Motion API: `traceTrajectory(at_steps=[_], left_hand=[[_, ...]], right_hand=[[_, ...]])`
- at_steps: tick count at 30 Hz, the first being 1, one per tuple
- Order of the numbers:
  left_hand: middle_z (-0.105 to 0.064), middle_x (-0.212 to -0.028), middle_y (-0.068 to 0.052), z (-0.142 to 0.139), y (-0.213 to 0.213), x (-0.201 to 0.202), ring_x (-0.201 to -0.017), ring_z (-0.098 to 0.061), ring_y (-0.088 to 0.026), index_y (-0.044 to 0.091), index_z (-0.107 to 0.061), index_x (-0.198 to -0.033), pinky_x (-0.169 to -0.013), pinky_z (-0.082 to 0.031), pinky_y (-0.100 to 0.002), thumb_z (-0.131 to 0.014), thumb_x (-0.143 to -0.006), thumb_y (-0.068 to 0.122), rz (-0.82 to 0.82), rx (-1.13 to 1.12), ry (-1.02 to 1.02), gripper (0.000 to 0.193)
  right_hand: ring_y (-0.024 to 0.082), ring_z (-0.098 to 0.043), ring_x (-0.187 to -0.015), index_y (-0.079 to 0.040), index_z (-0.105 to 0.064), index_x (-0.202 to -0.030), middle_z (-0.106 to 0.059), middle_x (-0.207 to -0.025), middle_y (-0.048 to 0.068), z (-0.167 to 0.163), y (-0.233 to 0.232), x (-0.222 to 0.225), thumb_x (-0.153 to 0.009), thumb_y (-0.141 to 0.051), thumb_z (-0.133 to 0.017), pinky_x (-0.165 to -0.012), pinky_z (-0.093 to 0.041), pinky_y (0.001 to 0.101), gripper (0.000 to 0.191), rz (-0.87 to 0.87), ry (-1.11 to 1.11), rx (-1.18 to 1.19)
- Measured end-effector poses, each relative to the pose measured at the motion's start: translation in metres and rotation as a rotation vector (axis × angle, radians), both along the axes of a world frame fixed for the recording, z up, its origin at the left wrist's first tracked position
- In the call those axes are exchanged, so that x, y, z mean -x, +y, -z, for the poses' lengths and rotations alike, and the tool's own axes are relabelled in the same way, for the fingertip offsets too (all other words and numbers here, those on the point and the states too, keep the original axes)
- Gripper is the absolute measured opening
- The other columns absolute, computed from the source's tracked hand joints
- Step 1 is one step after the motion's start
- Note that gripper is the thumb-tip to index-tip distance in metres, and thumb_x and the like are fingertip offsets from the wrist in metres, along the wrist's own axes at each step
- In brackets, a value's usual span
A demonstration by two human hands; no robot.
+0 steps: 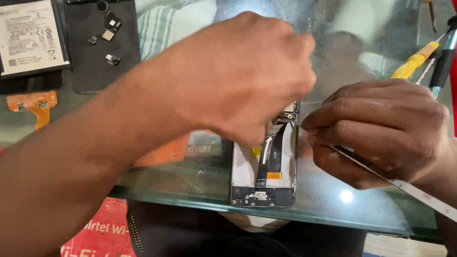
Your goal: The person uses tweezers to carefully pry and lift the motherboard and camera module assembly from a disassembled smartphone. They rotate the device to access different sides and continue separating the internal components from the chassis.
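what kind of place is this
Likely a phone repair bench: an opened phone on a glass table, a removed battery, loose camera modules, and screwdrivers nearby.

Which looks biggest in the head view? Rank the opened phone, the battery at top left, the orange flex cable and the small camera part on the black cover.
1. Opened phone, though the left hand hides part
2. Battery, cut by the frame edge, so its place against the phone is unsure
3. Orange flex cable
4. Small camera part
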State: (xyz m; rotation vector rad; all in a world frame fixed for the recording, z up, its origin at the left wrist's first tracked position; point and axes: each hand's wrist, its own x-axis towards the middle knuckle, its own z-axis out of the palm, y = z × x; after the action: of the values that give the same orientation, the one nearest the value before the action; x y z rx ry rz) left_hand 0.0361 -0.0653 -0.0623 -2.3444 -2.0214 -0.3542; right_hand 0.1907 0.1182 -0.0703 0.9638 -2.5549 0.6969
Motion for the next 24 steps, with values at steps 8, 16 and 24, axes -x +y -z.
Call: traceTrajectory(at_steps=[8,16,24], left_hand=[[-0.066,-0.096,-0.016,0.005,-0.006,0.031,-0.093,-0.066,-0.035,-0.001,-0.075,-0.107,-0.075,-0.053,-0.044,-0.088,-0.06,0.026,0.057,0.078,-0.309,0.055],[-0.067,-0.109,-0.01,0.011,-0.007,0.044,-0.104,-0.064,-0.029,0.01,-0.064,-0.139,-0.082,-0.051,-0.041,-0.099,-0.039,0.035,0.069,0.238,-0.327,0.109],[-0.067,-0.104,-0.005,0.008,-0.01,0.043,-0.098,-0.066,-0.026,0.016,-0.07,-0.125,-0.079,-0.052,-0.041,-0.094,-0.035,0.015,-0.011,0.329,-0.376,0.093]], right_hand=[[0.019,-0.075,-0.068,-0.001,-0.067,-0.08,-0.073,-0.078,0.017,0.014,0.015,0.019,-0.078,-0.011,-0.072,-0.057,-0.065,0.0256,0.011,-0.217,-0.089,0.07],[0.021,-0.073,-0.079,0.008,-0.058,-0.093,-0.071,-0.091,0.022,0.025,0.006,-0.019,-0.091,0.008,-0.067,-0.068,-0.059,0.0303,0.01,0.501,-0.339,0.363],[0.023,-0.075,-0.089,0.007,-0.059,-0.094,-0.071,-0.093,0.021,0.012,-0.011,-0.009,-0.095,0.009,-0.068,-0.084,-0.065,0.0327,0.01,0.566,-0.392,0.433]])
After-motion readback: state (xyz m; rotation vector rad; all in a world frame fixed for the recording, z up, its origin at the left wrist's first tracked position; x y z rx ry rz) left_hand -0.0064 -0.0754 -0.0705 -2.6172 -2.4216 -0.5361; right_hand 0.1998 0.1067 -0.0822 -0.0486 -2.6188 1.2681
